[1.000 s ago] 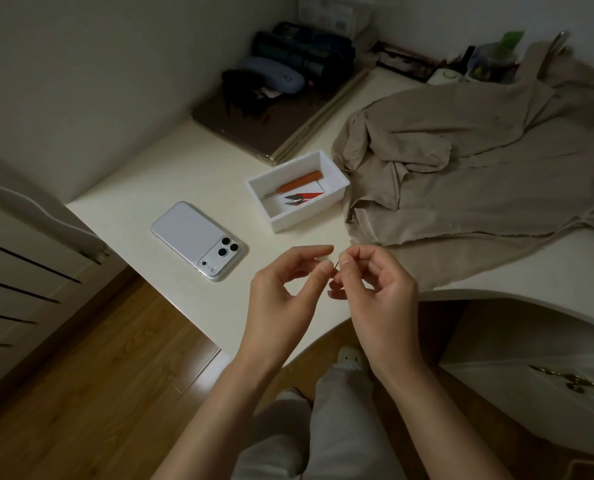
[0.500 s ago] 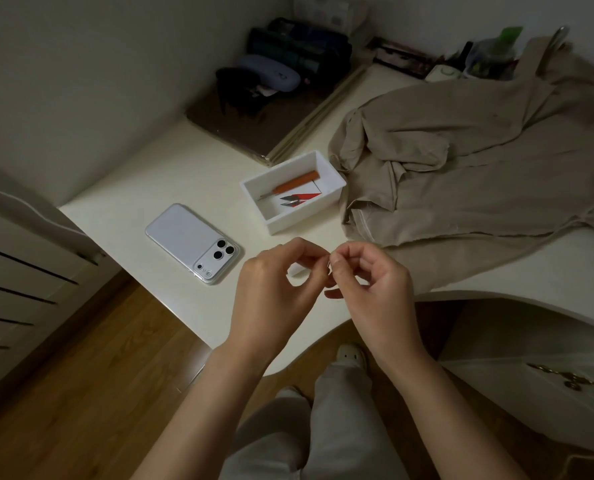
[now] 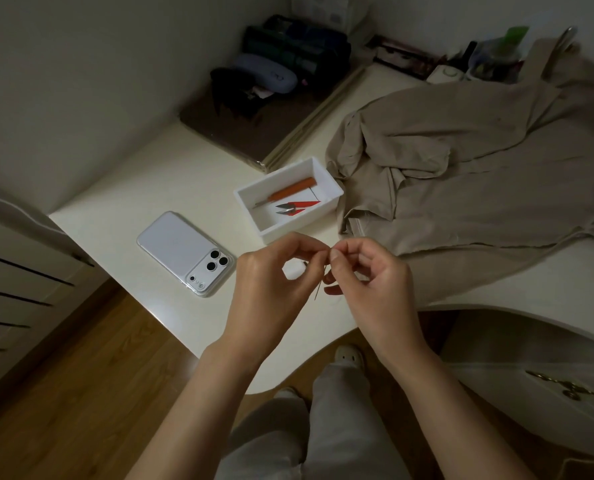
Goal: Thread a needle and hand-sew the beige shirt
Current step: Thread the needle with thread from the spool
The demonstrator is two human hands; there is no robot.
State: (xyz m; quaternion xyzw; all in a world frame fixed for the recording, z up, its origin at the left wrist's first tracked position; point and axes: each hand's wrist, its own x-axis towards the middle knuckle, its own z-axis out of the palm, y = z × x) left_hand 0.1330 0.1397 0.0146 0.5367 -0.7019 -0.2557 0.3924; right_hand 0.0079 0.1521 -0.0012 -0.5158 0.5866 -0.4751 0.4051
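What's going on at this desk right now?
A person sits at the table, the left hand pinching a needle whose tip hangs down, and the right hand pinched close at its top end. Any thread is too fine to see. The beige shirt lies untouched beyond, beside a white box.

White table point(image 3: 170, 188) — phone point(image 3: 186, 252), white tray point(image 3: 326, 199), beige shirt point(image 3: 479, 181)
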